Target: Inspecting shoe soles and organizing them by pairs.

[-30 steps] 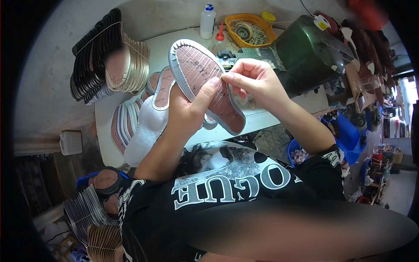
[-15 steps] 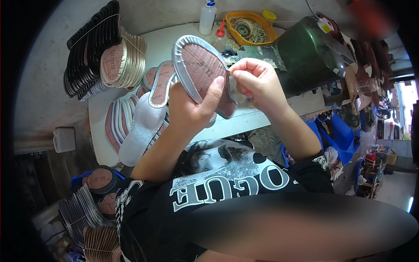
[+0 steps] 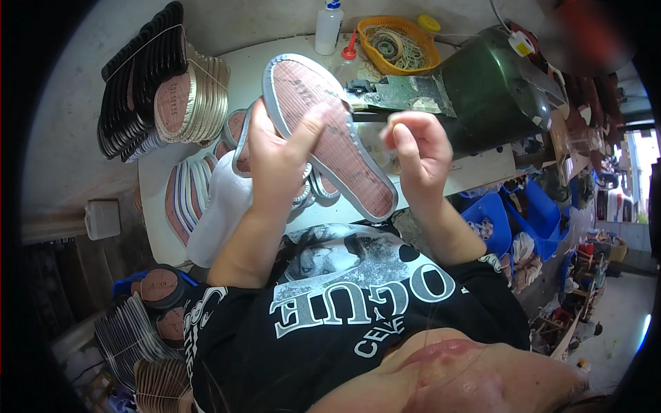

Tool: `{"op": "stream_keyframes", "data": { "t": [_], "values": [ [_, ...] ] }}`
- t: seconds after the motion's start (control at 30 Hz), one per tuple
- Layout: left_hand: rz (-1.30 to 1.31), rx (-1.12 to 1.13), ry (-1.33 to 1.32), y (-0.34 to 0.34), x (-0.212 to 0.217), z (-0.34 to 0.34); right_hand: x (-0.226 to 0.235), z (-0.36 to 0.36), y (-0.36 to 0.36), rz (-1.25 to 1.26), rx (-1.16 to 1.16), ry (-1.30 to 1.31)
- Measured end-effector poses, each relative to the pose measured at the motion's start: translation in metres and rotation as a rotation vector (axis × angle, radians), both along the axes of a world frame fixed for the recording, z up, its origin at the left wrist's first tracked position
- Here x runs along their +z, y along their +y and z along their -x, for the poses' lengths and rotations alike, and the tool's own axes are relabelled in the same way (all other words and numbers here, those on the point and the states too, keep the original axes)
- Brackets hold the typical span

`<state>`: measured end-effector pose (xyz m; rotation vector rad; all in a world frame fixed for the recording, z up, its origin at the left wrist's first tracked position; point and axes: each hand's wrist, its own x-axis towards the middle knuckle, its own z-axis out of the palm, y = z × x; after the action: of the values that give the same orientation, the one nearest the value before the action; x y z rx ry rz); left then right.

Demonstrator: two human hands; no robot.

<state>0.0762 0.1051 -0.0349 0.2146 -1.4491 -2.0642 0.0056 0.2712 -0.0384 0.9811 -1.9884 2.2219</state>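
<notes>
My left hand [image 3: 277, 160] grips a shoe insole [image 3: 348, 148] above the table, thumb across its face and fingers behind it. The insole's pinkish-brown underside faces me, with a silver-grey edging folded over its rim. To its right, my right hand [image 3: 425, 148] is raised and apart from it, fingers curled in with thumb and fingertips close together. Whatever those fingertips hold, if anything, is too small to make out. Behind my left forearm lie several more insoles [image 3: 180, 196] and a pale silver insole [image 3: 222, 199].
Bundled insoles [image 3: 194, 103] stand at the far left of the white table [image 3: 157, 224]. A white bottle [image 3: 328, 31], a red-tipped bottle [image 3: 348, 58] and a yellow basket [image 3: 406, 65] line the back. A dark green machine [image 3: 489, 79] stands right; blue bins [image 3: 537, 210] are below it.
My right hand has come away from the insole's edge, moving right and slightly down. The insole has turned in my left hand, so more of its underside now shows.
</notes>
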Motion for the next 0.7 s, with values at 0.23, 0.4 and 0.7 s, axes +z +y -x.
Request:
{"op": "stream_keyframes", "data": {
  "t": [0.23, 0.4, 0.7],
  "values": [
    [0.266, 0.105, -0.301, -0.04, -0.04, 0.034, -0.041, -0.033, 0.014, -0.137, 0.507, -0.956],
    [0.788, 0.225, -0.43, -0.034, -0.053, 0.061, -0.034, -0.034, 0.024, -0.125, 0.371, -0.892],
    [0.626, -0.014, -0.561, -0.101, -0.09, 0.118, -0.026, 0.004, -0.016, -0.05, 0.34, -0.787]
  ]
}}
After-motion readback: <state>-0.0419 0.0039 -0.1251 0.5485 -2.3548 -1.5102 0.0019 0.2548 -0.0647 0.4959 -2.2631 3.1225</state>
